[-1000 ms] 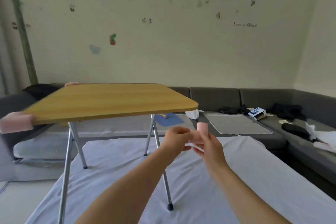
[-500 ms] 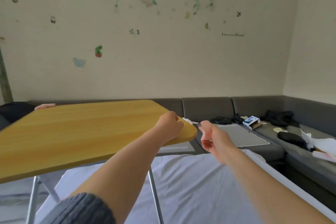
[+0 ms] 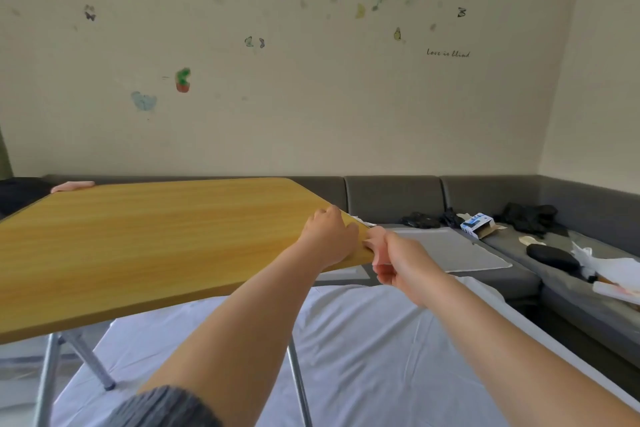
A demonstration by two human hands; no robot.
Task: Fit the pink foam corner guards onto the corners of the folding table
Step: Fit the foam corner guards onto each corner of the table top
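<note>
Table (image 3: 145,239): wood-look top on metal legs (image 3: 81,362), standing on a white sheet (image 3: 363,350). Long axis of the top runs left to right across the view; its near right corner points at the sofa (image 3: 391,198).
Left hand (image 3: 329,236): on the top at that near right corner, fingers curled together and pressed down over the edge. Whether anything lies under them, cannot tell.
Right hand (image 3: 394,262): just off the corner, touching or nearly touching the left hand. Fingers curled inward, thumb side toward the table edge. A pale pink strip shows at the fingertips near the corner; likely the guard (image 3: 372,244), mostly hidden, so the pinch itself cannot be confirmed.
Guard, location: at the near right corner, between the two hands. Seated or not, cannot tell.
Guard, heading: too hidden to read its open side; by judgement it must face the corner tip, arms along the two edges.
Fitted guard (image 3: 72,186): pink, on the far left corner.
Handling (judgement): foam is light, soft and compressible, not fragile and not slippery. Hold by the outer faces of both arms, not the thin lips; squeezing hard will close the slot.
Risk (judgement): light table may slide on the sheet under a push; left hand bracing the top answers that.
</note>
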